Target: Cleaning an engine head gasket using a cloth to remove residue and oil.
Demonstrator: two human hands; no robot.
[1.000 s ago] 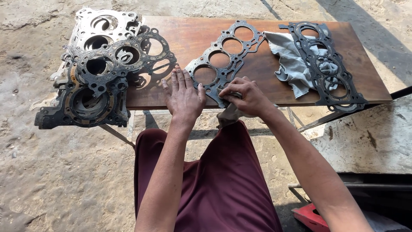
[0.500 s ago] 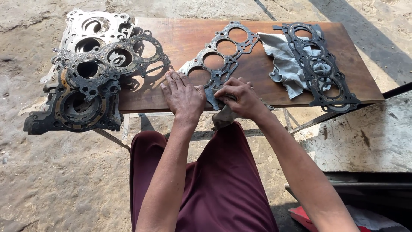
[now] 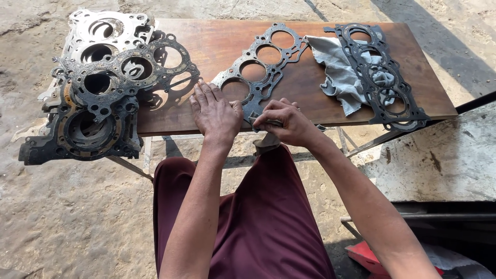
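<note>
Wooden board [image 3: 217,46]: grey gasket [image 3: 261,64] lies under both hands [image 3: 253,116].

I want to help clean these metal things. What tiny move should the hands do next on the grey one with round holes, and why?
Probably a short rub further along the grey metal gasket with round holes. The left hand presses its near end flat on the brown wooden board, and the right hand pinches a small grey piece there, so only that end is being worked; the far holes lie untouched.
</note>
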